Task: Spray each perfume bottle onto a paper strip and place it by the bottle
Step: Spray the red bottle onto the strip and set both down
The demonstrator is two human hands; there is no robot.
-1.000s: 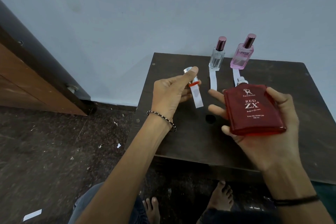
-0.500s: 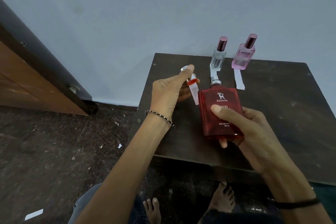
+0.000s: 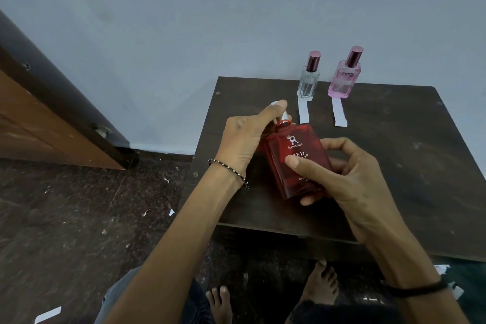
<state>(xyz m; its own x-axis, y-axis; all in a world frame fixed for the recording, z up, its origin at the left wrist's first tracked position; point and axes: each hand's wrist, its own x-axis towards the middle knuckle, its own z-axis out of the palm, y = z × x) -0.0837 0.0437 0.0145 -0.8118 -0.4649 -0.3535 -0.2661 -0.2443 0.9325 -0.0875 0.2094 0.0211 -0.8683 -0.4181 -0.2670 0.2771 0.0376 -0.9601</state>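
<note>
A grey-blue wall (image 3: 236,8) rises behind a dark wooden desk (image 3: 394,152), which stands on a speckled floor (image 3: 65,218) littered with paper scraps. At the desk's 12 o'clock edge stand a clear bottle (image 3: 309,77) and, just to its 3 o'clock side, a pink bottle (image 3: 344,80). A paper strip (image 3: 303,112) lies touching the foot of the first and a second paper strip (image 3: 339,114) touches the foot of the second, so those two look finished.

The red perfume bottle (image 3: 294,158) is the one in hand. It is held over the desk's 9 o'clock side, its neck tilted toward 11 o'clock. The right hand (image 3: 352,179) comes in from 5 o'clock and holds the body, thumb across the label and fingers (image 3: 339,143) curled round the far side. The left hand (image 3: 242,142) reaches from 7 o'clock to the neck, pinching a silver cap (image 3: 274,105) with the index finger laid over its top.

I judge the cap is being seated or lifted; I cannot tell which. No strip for this bottle is visible, and the left palm may hide one. Next, the bottle needs a spot in the row and a sprayed strip at its foot.
</note>
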